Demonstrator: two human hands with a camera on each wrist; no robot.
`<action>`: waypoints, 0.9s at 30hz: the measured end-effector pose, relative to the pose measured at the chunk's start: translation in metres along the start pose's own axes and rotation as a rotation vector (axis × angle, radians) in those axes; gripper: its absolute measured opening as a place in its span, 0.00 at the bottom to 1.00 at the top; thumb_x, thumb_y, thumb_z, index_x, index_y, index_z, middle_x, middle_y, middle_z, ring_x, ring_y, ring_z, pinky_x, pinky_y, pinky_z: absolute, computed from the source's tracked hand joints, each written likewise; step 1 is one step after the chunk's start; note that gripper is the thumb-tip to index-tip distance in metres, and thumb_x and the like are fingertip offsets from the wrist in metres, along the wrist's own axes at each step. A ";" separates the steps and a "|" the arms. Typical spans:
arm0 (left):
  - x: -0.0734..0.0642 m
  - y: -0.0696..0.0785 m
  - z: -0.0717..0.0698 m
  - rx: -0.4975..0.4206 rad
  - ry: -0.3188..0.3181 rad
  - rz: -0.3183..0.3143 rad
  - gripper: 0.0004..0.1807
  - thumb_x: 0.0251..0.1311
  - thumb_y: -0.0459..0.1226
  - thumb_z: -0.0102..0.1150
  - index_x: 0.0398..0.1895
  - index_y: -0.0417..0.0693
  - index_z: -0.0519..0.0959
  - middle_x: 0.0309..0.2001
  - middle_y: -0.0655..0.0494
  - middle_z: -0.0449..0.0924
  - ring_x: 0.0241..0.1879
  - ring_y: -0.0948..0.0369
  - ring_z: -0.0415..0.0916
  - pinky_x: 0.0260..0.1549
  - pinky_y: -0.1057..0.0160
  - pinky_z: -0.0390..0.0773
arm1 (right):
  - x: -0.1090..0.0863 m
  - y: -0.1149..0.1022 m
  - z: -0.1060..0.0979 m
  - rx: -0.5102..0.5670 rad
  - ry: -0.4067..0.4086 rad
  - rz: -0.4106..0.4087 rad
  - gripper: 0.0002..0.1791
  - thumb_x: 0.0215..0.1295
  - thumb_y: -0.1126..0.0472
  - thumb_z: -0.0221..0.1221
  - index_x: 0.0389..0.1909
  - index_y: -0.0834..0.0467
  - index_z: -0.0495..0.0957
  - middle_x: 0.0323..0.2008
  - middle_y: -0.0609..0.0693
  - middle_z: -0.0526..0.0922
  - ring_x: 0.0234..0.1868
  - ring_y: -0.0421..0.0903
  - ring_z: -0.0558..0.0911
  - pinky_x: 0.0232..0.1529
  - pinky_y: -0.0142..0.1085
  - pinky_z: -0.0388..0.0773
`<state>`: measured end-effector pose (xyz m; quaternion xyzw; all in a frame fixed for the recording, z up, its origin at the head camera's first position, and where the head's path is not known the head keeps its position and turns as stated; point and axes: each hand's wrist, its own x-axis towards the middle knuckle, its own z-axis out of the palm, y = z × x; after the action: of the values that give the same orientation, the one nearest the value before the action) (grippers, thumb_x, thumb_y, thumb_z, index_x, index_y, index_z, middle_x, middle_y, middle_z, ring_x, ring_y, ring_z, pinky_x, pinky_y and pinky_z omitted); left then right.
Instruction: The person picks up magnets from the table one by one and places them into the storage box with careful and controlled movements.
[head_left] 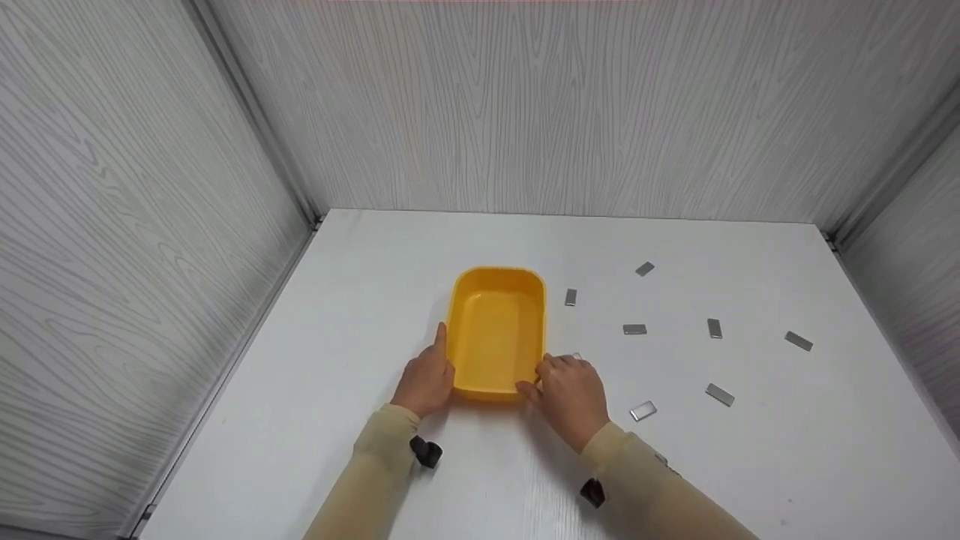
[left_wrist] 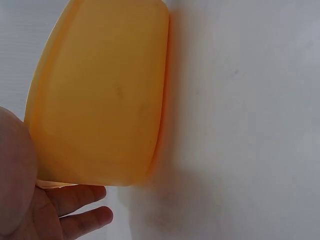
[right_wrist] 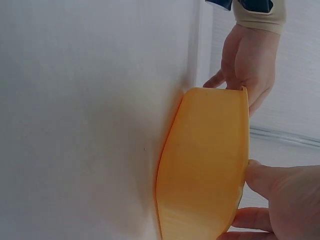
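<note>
A yellow plastic tray [head_left: 495, 393], rectangular with rounded corners and high walls, sits on the white tabletop with nothing inside. My left hand [head_left: 426, 379] holds its near left corner, the index finger stretched along the outer left wall. In the left wrist view the thumb [left_wrist: 15, 172] is by the rim and two fingers [left_wrist: 82, 221] reach past the side. My right hand [head_left: 574, 394] grips the near right corner, its thumb at the near rim and its fingers curled at the right side. The right wrist view shows the tray's near wall [right_wrist: 205, 160] between both hands.
Several small silver-grey rectangular pieces lie scattered right of the tray, among them one near its right wall [head_left: 571, 297], one by the right wrist [head_left: 643, 410] and one far right [head_left: 799, 341]. Another is partly hidden behind the right hand. Wood-grain panels [head_left: 525, 112] enclose the table.
</note>
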<state>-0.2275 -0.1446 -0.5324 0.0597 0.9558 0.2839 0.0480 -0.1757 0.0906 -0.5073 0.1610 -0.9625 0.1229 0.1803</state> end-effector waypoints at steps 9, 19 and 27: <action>-0.004 -0.002 0.002 0.021 0.027 0.083 0.33 0.70 0.36 0.37 0.76 0.40 0.42 0.61 0.38 0.70 0.58 0.47 0.70 0.61 0.50 0.65 | -0.007 0.001 -0.001 -0.040 0.053 -0.051 0.22 0.57 0.42 0.65 0.26 0.59 0.79 0.25 0.49 0.80 0.35 0.50 0.82 0.42 0.45 0.79; -0.003 0.001 0.000 0.040 0.027 0.086 0.33 0.71 0.36 0.37 0.76 0.38 0.44 0.61 0.38 0.70 0.58 0.46 0.71 0.61 0.50 0.65 | -0.007 0.003 -0.001 -0.015 0.047 -0.037 0.22 0.57 0.41 0.65 0.26 0.58 0.79 0.25 0.48 0.80 0.36 0.50 0.82 0.42 0.45 0.79; -0.001 0.001 0.000 0.028 0.018 0.077 0.33 0.71 0.36 0.37 0.76 0.39 0.43 0.61 0.39 0.70 0.58 0.48 0.71 0.61 0.51 0.65 | -0.006 0.003 -0.001 -0.016 0.024 -0.029 0.22 0.57 0.41 0.65 0.27 0.57 0.79 0.27 0.48 0.81 0.36 0.50 0.81 0.43 0.46 0.79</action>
<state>-0.2263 -0.1442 -0.5315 0.0946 0.9571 0.2726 0.0273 -0.1711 0.0953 -0.5089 0.1722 -0.9588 0.1143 0.1947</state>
